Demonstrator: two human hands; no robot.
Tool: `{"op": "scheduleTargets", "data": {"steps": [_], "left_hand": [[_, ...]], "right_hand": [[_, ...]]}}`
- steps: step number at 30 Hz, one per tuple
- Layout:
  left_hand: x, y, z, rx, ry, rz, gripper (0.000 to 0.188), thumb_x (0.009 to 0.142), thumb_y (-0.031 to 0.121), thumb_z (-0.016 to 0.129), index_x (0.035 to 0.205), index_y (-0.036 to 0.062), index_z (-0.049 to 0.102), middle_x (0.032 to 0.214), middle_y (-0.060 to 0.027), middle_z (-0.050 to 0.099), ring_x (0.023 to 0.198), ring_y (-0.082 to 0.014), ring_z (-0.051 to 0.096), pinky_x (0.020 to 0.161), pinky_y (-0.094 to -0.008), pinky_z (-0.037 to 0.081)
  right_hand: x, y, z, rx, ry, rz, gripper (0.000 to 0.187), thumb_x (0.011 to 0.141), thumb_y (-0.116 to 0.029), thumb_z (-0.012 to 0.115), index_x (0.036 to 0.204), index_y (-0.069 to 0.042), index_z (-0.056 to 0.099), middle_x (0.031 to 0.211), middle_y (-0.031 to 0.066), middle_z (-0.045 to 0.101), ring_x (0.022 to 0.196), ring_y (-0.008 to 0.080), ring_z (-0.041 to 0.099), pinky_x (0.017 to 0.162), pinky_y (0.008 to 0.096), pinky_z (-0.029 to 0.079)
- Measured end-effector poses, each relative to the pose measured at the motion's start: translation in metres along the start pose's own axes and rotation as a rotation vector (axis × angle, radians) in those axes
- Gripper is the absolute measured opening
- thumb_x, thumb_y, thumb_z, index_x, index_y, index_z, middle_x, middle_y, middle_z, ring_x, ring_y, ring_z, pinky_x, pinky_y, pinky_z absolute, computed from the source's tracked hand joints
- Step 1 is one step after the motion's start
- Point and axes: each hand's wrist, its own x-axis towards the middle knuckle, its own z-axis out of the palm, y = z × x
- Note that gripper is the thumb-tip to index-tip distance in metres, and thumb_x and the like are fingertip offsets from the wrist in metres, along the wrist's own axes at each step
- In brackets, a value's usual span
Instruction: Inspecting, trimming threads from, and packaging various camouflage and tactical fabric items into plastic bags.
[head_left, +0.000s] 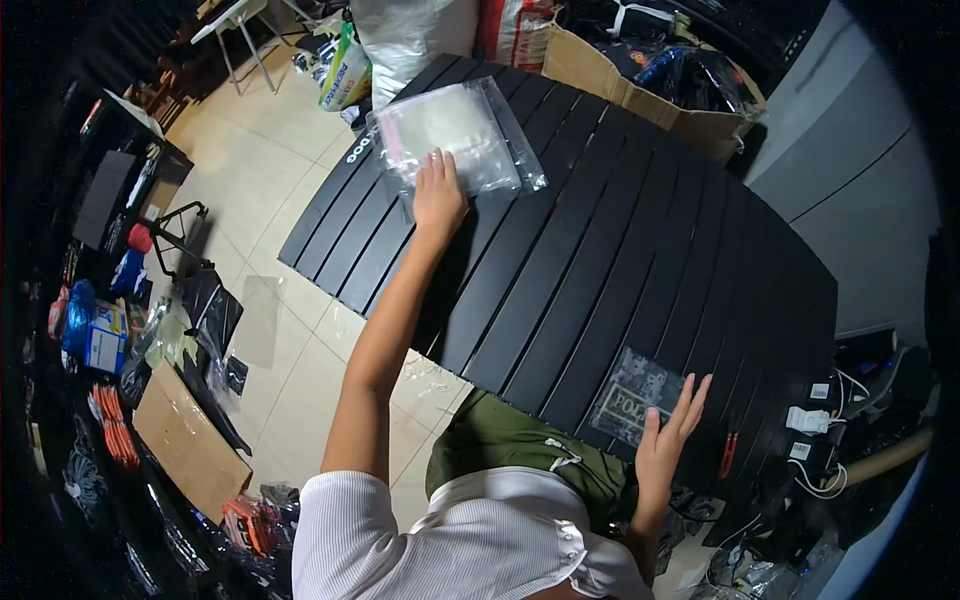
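My left hand [440,195] reaches to the far left of the black slatted table [590,240]. Its fingers lie stretched out on the near part of a stack of clear plastic bags [455,120]. At the near right edge of the table rests a flat packet [628,395] in clear plastic, with a dark camouflage-patterned piece and raised lettering showing through. My right hand [668,440] is beside it, fingers spread and thumb at the packet's right edge. Whether the thumb presses on it I cannot tell. Neither hand grips anything.
A slim red tool [729,455] lies right of my right hand. Cables and a white plug [808,420] are at the right edge. Beyond the table stand a filled cardboard box [690,120] and a white sack [410,45]. Cardboard [190,440] and packets litter the left floor.
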Motion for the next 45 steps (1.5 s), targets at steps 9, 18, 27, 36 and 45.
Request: {"op": "scheduleTargets", "data": {"steps": [9, 18, 27, 36, 45], "left_hand": [[0.015, -0.019, -0.008, 0.117, 0.171, 0.129, 0.022, 0.080, 0.015, 0.049, 0.097, 0.0054, 0.057, 0.086, -0.0089, 0.062, 0.097, -0.0228, 0.055, 0.094, -0.0406, 0.037], [-0.074, 0.058, -0.092, -0.334, 0.212, 0.177, 0.016, 0.074, 0.010, 0.063, 0.089, 0.0070, 0.059, 0.086, -0.0115, 0.063, 0.081, -0.0277, 0.060, 0.092, -0.0423, 0.041], [-0.115, 0.101, -0.190, -1.672, -0.313, -0.454, 0.021, 0.077, -0.002, 0.065, 0.095, 0.0001, 0.055, 0.086, -0.0050, 0.060, 0.080, -0.0117, 0.059, 0.071, -0.0234, 0.049], [-0.127, 0.070, -0.126, -1.737, -0.261, -0.855, 0.022, 0.083, 0.009, 0.061, 0.102, -0.0009, 0.056, 0.086, -0.0054, 0.062, 0.076, -0.0134, 0.061, 0.064, -0.0238, 0.049], [-0.147, 0.052, -0.109, -0.341, 0.056, -0.237, 0.025, 0.083, 0.015, 0.058, 0.106, 0.0067, 0.059, 0.123, -0.0137, 0.048, 0.118, -0.0343, 0.037, 0.095, -0.0449, 0.032]], "right_hand": [[0.000, -0.002, -0.001, 0.038, -0.005, 0.017, 0.054, 0.091, -0.026, 0.043, 0.138, -0.005, 0.025, 0.146, 0.0172, 0.011, 0.134, 0.0353, 0.015, 0.106, 0.0443, 0.017], [0.024, -0.039, 0.021, 0.169, -0.068, -0.366, 0.045, 0.079, -0.007, 0.058, 0.122, 0.000, 0.048, 0.135, 0.0172, 0.038, 0.128, 0.0354, 0.031, 0.103, 0.0425, 0.025], [0.065, -0.071, 0.070, 1.463, -0.307, 0.164, 0.080, 0.071, -0.003, 0.066, 0.137, -0.005, 0.020, 0.135, 0.0147, 0.032, 0.124, 0.0272, 0.034, 0.103, 0.0407, 0.028], [0.087, -0.040, 0.058, 1.212, -0.205, 0.307, 0.016, 0.087, -0.011, 0.056, 0.096, 0.002, 0.058, 0.088, 0.0142, 0.064, 0.069, 0.0184, 0.064, 0.062, 0.0277, 0.053], [0.090, -0.033, 0.043, 1.363, -0.299, 0.383, 0.028, 0.089, -0.013, 0.051, 0.112, 0.003, 0.052, 0.101, 0.0194, 0.061, 0.081, 0.0232, 0.065, 0.067, 0.0311, 0.055]]}}
